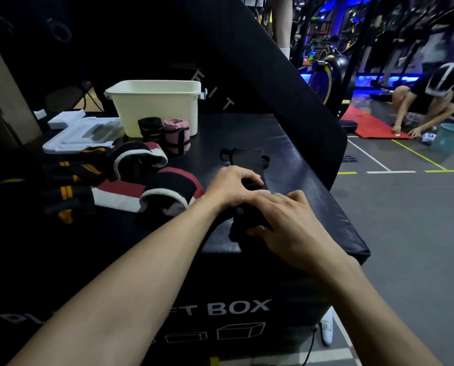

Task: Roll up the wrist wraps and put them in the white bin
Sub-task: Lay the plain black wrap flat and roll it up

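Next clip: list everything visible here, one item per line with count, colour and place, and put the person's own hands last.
white bin: 1, cream-white, far side of the box top
rolled wraps: 2, one black, one pink, upright and touching in front of the bin
red-white-black wraps: 2, unrolled, left of centre
black-and-orange wraps: loose pile, count unclear, far left
white tray: 1, left of the bin
black wrap: 1, stretched flat away from the hands, near end being rolled
soft plyo box: 1, black, holds all of the above
red mat: 1, floor at right, another person crouched over it
teal bucket: 1, floor, far right
left hand: curled on the black wrap
right hand: gripping the rolled end
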Demonstrator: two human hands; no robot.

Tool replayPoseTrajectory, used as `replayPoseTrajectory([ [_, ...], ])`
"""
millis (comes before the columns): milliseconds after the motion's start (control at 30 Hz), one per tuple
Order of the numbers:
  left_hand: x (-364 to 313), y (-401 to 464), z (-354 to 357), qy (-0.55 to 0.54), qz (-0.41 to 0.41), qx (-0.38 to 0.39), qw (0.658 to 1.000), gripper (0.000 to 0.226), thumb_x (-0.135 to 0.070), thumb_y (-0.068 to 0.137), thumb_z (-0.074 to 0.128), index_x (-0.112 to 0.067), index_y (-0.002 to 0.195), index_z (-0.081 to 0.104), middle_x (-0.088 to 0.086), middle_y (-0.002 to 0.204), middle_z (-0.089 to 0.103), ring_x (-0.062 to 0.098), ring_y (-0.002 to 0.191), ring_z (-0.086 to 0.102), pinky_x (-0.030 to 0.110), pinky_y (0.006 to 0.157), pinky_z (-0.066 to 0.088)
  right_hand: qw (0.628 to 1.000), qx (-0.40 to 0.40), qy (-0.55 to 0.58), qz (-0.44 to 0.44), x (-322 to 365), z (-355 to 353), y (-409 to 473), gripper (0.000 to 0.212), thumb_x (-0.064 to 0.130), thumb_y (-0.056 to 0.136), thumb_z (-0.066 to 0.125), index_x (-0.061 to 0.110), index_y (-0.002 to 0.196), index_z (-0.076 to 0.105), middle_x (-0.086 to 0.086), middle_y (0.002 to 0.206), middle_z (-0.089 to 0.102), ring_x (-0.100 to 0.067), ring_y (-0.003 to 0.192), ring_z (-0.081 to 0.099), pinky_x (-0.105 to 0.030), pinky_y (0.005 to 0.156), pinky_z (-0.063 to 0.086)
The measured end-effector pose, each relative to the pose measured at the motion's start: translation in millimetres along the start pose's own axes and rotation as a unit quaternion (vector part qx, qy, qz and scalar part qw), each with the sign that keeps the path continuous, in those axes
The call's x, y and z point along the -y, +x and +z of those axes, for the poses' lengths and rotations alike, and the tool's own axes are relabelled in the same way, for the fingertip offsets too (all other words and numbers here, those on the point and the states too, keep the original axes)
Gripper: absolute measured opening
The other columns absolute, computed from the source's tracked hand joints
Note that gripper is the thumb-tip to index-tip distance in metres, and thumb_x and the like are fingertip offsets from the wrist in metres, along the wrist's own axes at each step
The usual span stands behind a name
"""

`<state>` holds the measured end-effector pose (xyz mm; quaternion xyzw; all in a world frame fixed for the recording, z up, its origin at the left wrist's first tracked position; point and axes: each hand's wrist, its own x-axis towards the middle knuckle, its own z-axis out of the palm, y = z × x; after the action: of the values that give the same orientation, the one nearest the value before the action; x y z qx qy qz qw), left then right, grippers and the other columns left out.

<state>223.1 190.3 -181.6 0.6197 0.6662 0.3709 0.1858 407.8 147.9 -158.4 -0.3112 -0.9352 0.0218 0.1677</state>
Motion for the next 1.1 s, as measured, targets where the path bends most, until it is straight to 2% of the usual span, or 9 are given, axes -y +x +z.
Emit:
replayPoseTrajectory([
  [167, -8.4, -17.9, -5.5, 0.042, 0.009, 0.035, 0.998, 0.051, -0.061, 0.048, 0.061, -0.041, 0.093, 0.077, -0.026, 0.107, 0.074, -0.004, 0.103, 0.067, 0.032, 0.098, 0.055, 0.999, 0.018, 0.042, 0.008, 2.6, -7.5, -9.7, 0.036, 0.042, 0.090, 0.069, 0.029, 0.119, 0.051, 0.015, 0.110, 0.063, -0.011, 0.103, 0.056, -0.034, 0.089, 0.027],
  [267, -13.1, -35.6, -18.7, 0.096, 0.043, 0.105, 0.989, 0.039, -0.057, 0.069, 0.070, -0.043, 0.105, 0.076, -0.025, 0.121, 0.071, -0.003, 0.115, 0.063, 0.025, 0.104, 0.049, 0.995, 0.049, 0.082, 0.018, 9.0, -17.5, -24.6, 0.032, 0.040, 0.089, 0.071, 0.028, 0.113, 0.054, 0.017, 0.096, 0.060, -0.013, 0.096, 0.057, -0.032, 0.084, 0.031],
  [333, -12.7, -45.0, -29.6, 0.117, 0.075, 0.164, 0.977, 0.028, -0.032, 0.092, 0.070, -0.038, 0.118, 0.075, -0.021, 0.136, 0.065, -0.004, 0.126, 0.056, 0.011, 0.107, 0.036, 0.991, 0.081, 0.108, 0.026, 14.6, -22.0, -33.5, 0.027, 0.040, 0.089, 0.072, 0.031, 0.108, 0.055, 0.020, 0.091, 0.057, -0.013, 0.096, 0.057, -0.032, 0.080, 0.035],
  [400, -7.0, -53.3, -33.5, 0.112, 0.091, 0.185, 0.972, 0.036, -0.013, 0.099, 0.063, -0.033, 0.127, 0.072, -0.018, 0.145, 0.059, -0.004, 0.134, 0.049, 0.007, 0.111, 0.029, 0.988, 0.098, 0.113, 0.032, 19.7, -21.5, -40.6, 0.026, 0.042, 0.089, 0.072, 0.032, 0.106, 0.056, 0.018, 0.093, 0.062, -0.013, 0.096, 0.059, -0.033, 0.079, 0.039],
  [533, 8.6, -65.0, -23.7, 0.085, 0.095, 0.110, 0.986, 0.031, -0.016, 0.098, 0.066, -0.031, 0.125, 0.073, -0.008, 0.147, 0.059, 0.005, 0.141, 0.046, 0.023, 0.118, 0.030, 0.988, 0.081, 0.119, 0.055, 24.9, -18.7, -45.7, 0.028, 0.045, 0.089, 0.072, 0.033, 0.109, 0.057, 0.012, 0.098, 0.068, -0.016, 0.095, 0.061, -0.038, 0.085, 0.048],
  [633, 19.6, -69.4, -16.8, 0.084, 0.109, 0.010, 0.990, 0.020, -0.028, 0.091, 0.074, -0.028, 0.111, 0.078, -0.006, 0.127, 0.069, 0.014, 0.120, 0.062, 0.034, 0.108, 0.044, 0.988, 0.075, 0.123, 0.058, 23.5, -16.9, -46.8, 0.028, 0.047, 0.089, 0.070, 0.035, 0.111, 0.058, 0.014, 0.101, 0.068, -0.014, 0.097, 0.061, -0.037, 0.086, 0.048],
  [733, 22.0, -74.6, -13.5, 0.058, 0.112, -0.038, 0.991, 0.013, -0.030, 0.088, 0.078, -0.025, 0.100, 0.078, -0.010, 0.109, 0.070, 0.010, 0.105, 0.064, 0.035, 0.098, 0.050, 0.989, 0.065, 0.124, 0.052, 24.1, -13.6, -46.7, 0.029, 0.048, 0.092, 0.066, 0.036, 0.117, 0.060, 0.017, 0.109, 0.061, -0.011, 0.104, 0.056, -0.038, 0.092, 0.044],
  [867, 20.5, -74.7, -14.0, 0.045, 0.116, -0.055, 0.991, 0.011, -0.028, 0.086, 0.081, -0.024, 0.096, 0.079, -0.009, 0.103, 0.070, 0.009, 0.101, 0.065, 0.031, 0.096, 0.050, 0.993, 0.067, 0.078, 0.052, 23.6, -12.6, -41.9, 0.031, 0.053, 0.096, 0.057, 0.039, 0.124, 0.060, 0.016, 0.116, 0.047, -0.011, 0.112, 0.041, -0.037, 0.095, 0.035],
  [1100, 20.9, -75.0, -14.0, 0.053, 0.111, -0.055, 0.991, 0.012, -0.031, 0.088, 0.078, -0.025, 0.098, 0.079, -0.012, 0.103, 0.074, 0.005, 0.099, 0.067, 0.032, 0.095, 0.052, 0.994, 0.076, 0.032, 0.065, 22.1, -5.3, -26.9, 0.037, 0.048, 0.106, 0.033, 0.035, 0.124, 0.062, 0.012, 0.108, 0.055, -0.015, 0.109, 0.050, -0.037, 0.086, 0.031],
])
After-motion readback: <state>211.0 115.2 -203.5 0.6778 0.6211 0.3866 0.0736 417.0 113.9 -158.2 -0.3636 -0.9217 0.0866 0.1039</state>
